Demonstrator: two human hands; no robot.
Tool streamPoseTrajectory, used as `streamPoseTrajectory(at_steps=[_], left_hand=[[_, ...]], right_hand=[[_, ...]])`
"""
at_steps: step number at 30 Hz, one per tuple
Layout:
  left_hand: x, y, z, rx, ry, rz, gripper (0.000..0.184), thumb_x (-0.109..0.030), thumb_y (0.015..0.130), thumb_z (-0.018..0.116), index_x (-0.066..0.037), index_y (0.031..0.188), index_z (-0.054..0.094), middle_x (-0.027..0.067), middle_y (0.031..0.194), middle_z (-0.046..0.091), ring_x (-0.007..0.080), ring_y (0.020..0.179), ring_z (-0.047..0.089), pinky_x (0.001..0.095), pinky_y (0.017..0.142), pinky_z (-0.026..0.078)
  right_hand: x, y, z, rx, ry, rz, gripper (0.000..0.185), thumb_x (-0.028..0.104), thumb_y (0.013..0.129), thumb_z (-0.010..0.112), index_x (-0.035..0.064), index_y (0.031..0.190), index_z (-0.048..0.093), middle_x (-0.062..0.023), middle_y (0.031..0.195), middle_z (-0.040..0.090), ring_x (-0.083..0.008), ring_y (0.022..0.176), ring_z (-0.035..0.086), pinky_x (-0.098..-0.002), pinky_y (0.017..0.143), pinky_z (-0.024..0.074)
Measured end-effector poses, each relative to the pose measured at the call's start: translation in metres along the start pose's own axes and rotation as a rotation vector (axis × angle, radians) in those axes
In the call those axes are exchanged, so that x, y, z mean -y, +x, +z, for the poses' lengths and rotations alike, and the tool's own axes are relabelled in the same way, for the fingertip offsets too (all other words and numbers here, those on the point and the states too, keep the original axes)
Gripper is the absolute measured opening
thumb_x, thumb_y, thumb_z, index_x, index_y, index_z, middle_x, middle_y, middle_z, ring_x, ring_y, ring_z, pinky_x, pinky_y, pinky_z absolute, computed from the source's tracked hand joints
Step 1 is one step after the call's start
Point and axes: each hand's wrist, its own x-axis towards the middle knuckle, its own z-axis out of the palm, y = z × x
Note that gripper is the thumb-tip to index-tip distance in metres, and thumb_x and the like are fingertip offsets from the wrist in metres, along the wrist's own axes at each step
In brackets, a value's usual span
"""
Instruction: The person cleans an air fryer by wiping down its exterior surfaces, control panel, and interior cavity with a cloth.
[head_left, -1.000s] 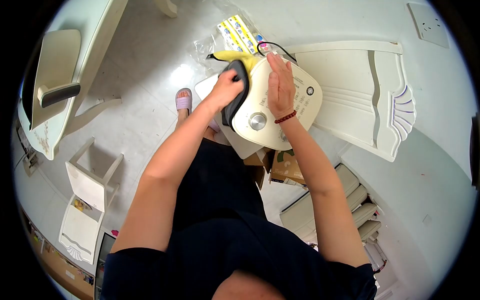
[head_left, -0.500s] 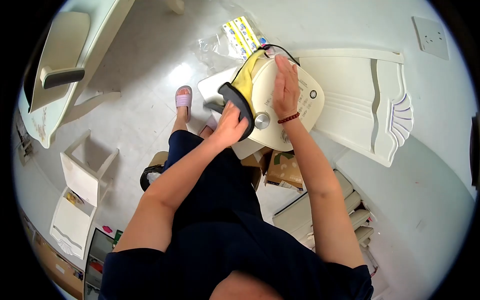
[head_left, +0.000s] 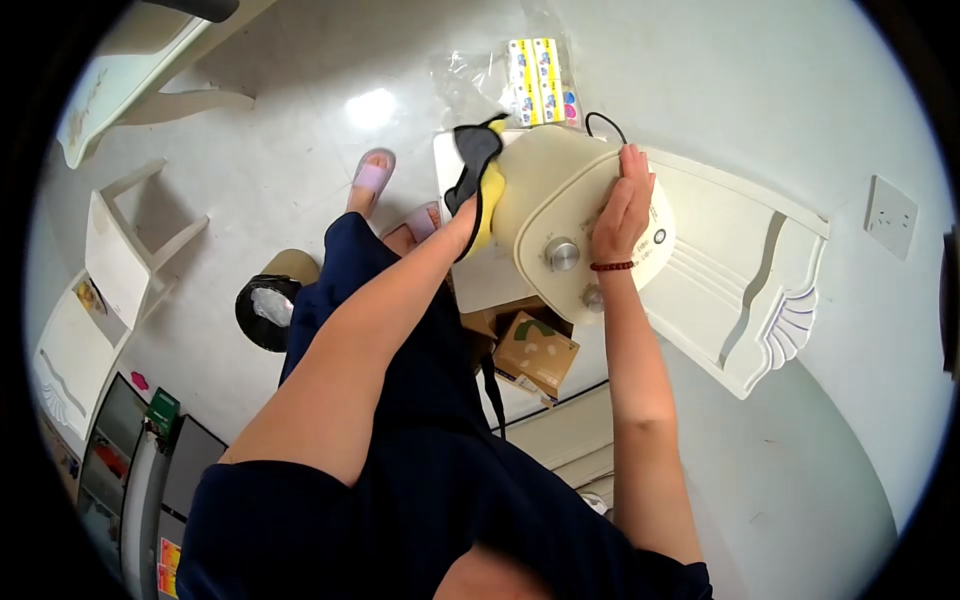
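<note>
A cream air fryer point(head_left: 550, 170) with silver knobs on top rests on a white chair point(head_left: 485, 285). My left hand point(head_left: 462, 222) holds a yellow and dark grey cloth point(head_left: 478, 155) against the side of the air fryer. The cloth hides most of those fingers. Flat on the air fryer's top lies my right hand point(head_left: 622, 220), fingers stretched out and nothing in it. A red bead bracelet point(head_left: 612, 266) circles the right wrist.
Wrapped tissue packs point(head_left: 538, 82) lie on the floor behind the chair. A cardboard box point(head_left: 535, 355) is beneath the chair's near side. To the left stand a lined bin point(head_left: 268, 305) and another white chair point(head_left: 115, 255). A wall socket point(head_left: 890, 218) is at right.
The left hand and cloth have gone from the air fryer's near top edge down round its side. The right hand stays on top. My view has shifted, and the air fryer looks tilted or turned.
</note>
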Motion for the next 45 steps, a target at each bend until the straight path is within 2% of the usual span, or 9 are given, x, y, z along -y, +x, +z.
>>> streamPoseTrajectory(at_steps=[5, 9, 10, 17, 23, 30, 39, 41, 45], left_hand=[[0.011, -0.073, 0.042, -0.139, -0.038, 0.098, 0.054, -0.045, 0.104, 0.040, -0.005, 0.141, 0.044, 0.0150, 0.138, 0.050, 0.0249, 0.125, 0.049, 0.0393, 0.107, 0.038], [0.028, -0.053, 0.035, -0.128, 1.613, 0.750, 0.048, -0.023, 0.099, 0.039, -0.002, 0.142, 0.042, 0.0212, 0.147, 0.040, 0.0335, 0.135, 0.040, 0.0451, 0.111, 0.032], [0.012, -0.048, 0.046, -0.020, 1.898, 0.434, 0.054, -0.011, 0.095, 0.041, -0.001, 0.148, 0.035, 0.0208, 0.156, 0.029, 0.0394, 0.144, 0.025, 0.0464, 0.119, 0.020], [-0.023, 0.099, -0.029, -0.126, 1.387, 0.526, 0.051, -0.015, 0.097, 0.045, -0.005, 0.147, 0.037, 0.0173, 0.155, 0.030, 0.0339, 0.144, 0.028, 0.0450, 0.118, 0.021], [-0.003, 0.032, -0.034, -0.055, 0.831, 0.520, 0.048, -0.019, 0.099, 0.044, -0.006, 0.145, 0.039, 0.0152, 0.154, 0.034, 0.0322, 0.141, 0.033, 0.0441, 0.117, 0.025], [-0.029, -0.013, 0.067, 0.222, 1.571, 1.326, 0.049, -0.015, 0.096, 0.043, -0.005, 0.144, 0.039, 0.0152, 0.151, 0.036, 0.0335, 0.143, 0.027, 0.0454, 0.119, 0.019], [-0.033, 0.125, -0.040, -0.018, 1.685, 0.773, 0.042, -0.018, 0.093, 0.049, -0.003, 0.132, 0.055, 0.0204, 0.135, 0.054, 0.0359, 0.124, 0.050, 0.0421, 0.106, 0.038], [-0.021, 0.097, -0.042, -0.152, 0.892, 0.471, 0.043, -0.022, 0.098, 0.050, -0.003, 0.136, 0.052, 0.0162, 0.136, 0.055, 0.0300, 0.128, 0.049, 0.0377, 0.106, 0.039], [-0.001, 0.036, -0.021, -0.019, 0.697, 0.464, 0.050, -0.021, 0.098, 0.054, -0.004, 0.144, 0.042, 0.0120, 0.142, 0.049, 0.0226, 0.130, 0.047, 0.0344, 0.106, 0.039]], right_hand=[[0.001, 0.000, 0.002, 0.011, -0.070, 0.006, 0.044, 0.018, 0.105, 0.028, -0.0011, 0.134, 0.055, -0.0166, 0.140, 0.053, -0.0330, 0.138, 0.040, -0.0463, 0.119, 0.0189], [0.006, 0.001, 0.001, 0.016, -0.085, 0.000, 0.044, 0.019, 0.103, 0.031, -0.0001, 0.134, 0.055, -0.0185, 0.141, 0.052, -0.0361, 0.137, 0.040, -0.0496, 0.118, 0.0192], [0.004, 0.001, 0.002, 0.013, -0.094, 0.002, 0.044, 0.019, 0.103, 0.031, 0.0000, 0.134, 0.055, -0.0184, 0.141, 0.052, -0.0360, 0.137, 0.040, -0.0496, 0.118, 0.0190], [0.001, 0.001, 0.005, 0.020, -0.130, 0.012, 0.043, 0.020, 0.104, 0.031, 0.0007, 0.134, 0.055, -0.0167, 0.141, 0.052, -0.0343, 0.138, 0.040, -0.0479, 0.119, 0.0195], [0.000, 0.002, 0.005, 0.010, -0.154, -0.002, 0.042, 0.021, 0.104, 0.034, 0.0011, 0.132, 0.057, -0.0187, 0.139, 0.054, -0.0371, 0.135, 0.043, -0.0488, 0.117, 0.0225], [-0.003, 0.002, 0.004, 0.002, -0.072, 0.003, 0.041, 0.020, 0.103, 0.035, 0.0006, 0.132, 0.057, -0.0176, 0.139, 0.054, -0.0360, 0.136, 0.043, -0.0503, 0.117, 0.0214], [-0.003, 0.002, 0.002, -0.015, -0.052, 0.019, 0.040, 0.016, 0.102, 0.036, -0.0010, 0.131, 0.058, -0.0177, 0.138, 0.055, -0.0364, 0.135, 0.044, -0.0501, 0.116, 0.0225], [-0.002, 0.002, 0.002, -0.014, -0.056, 0.014, 0.040, 0.016, 0.102, 0.036, -0.0009, 0.130, 0.059, -0.0177, 0.138, 0.055, -0.0361, 0.135, 0.044, -0.0501, 0.116, 0.0230], [-0.001, 0.002, 0.000, -0.022, -0.052, 0.040, 0.040, 0.014, 0.101, 0.036, -0.0012, 0.130, 0.058, -0.0174, 0.138, 0.055, -0.0357, 0.134, 0.045, -0.0506, 0.116, 0.0234]])
